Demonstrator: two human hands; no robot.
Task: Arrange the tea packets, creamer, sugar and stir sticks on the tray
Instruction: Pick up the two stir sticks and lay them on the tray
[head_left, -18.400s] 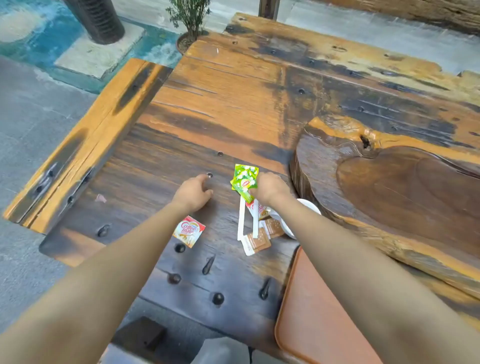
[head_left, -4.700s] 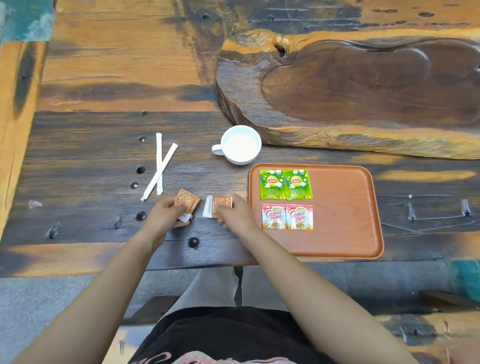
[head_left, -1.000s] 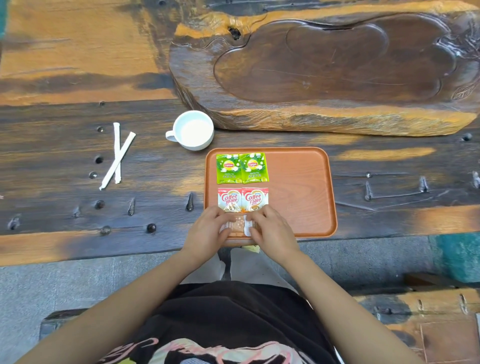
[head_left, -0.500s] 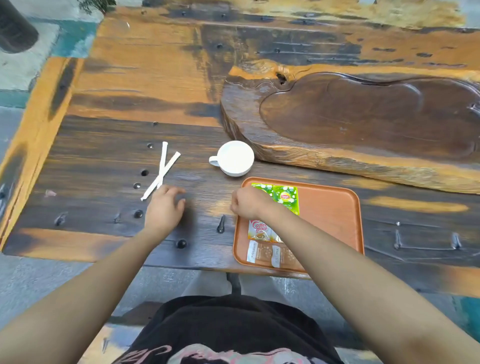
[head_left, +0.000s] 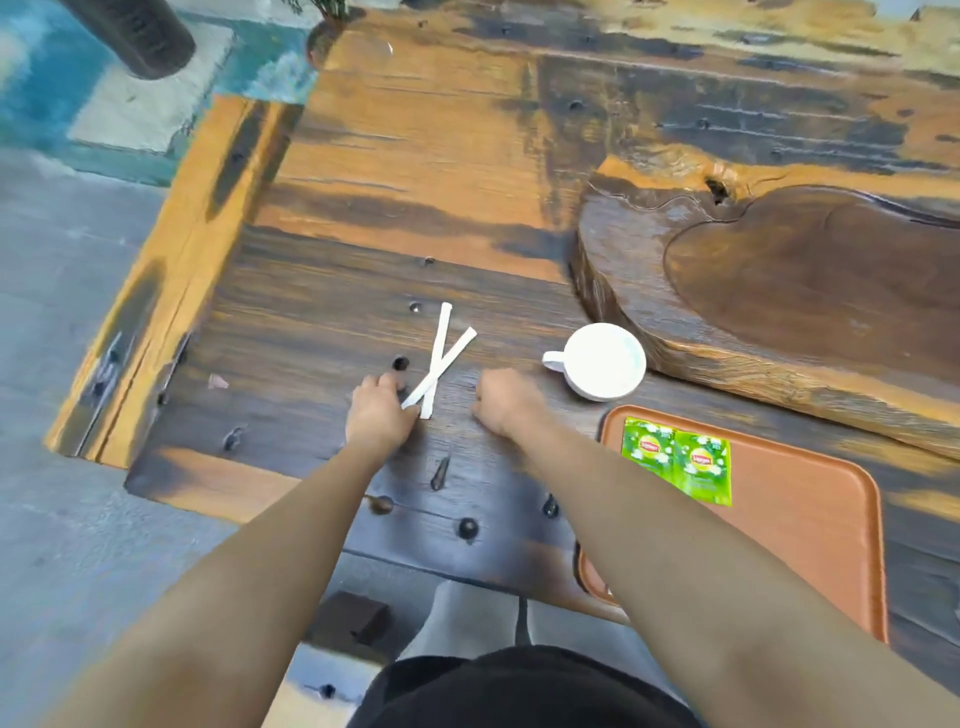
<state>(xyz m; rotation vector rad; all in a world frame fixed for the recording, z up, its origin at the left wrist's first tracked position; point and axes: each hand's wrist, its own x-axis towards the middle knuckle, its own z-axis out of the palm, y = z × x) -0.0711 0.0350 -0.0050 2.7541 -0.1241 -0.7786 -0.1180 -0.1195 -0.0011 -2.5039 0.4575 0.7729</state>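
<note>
We see two thin white stir sticks (head_left: 440, 364) crossed on the dark wood surface (head_left: 311, 322). Our left hand (head_left: 379, 415) pinches their near ends with its fingers. Our right hand (head_left: 501, 400) is curled beside them, holding nothing we can see. A white cup (head_left: 602, 361) sits near the tray (head_left: 810, 519), where two green tea packets (head_left: 675, 462) lie.

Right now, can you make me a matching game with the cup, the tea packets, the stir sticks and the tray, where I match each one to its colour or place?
Things:
1. cup
2. tea packets
3. stir sticks
4. tray

Clues:
A. crossed over each other on the table, at the left hand's fingertips
B. orange-brown, with rounded corners
C. green, lying side by side on the tray
D. white, standing on the table beyond the tray

Pairs: 1-D, 2-C, 3-A, 4-B
</note>
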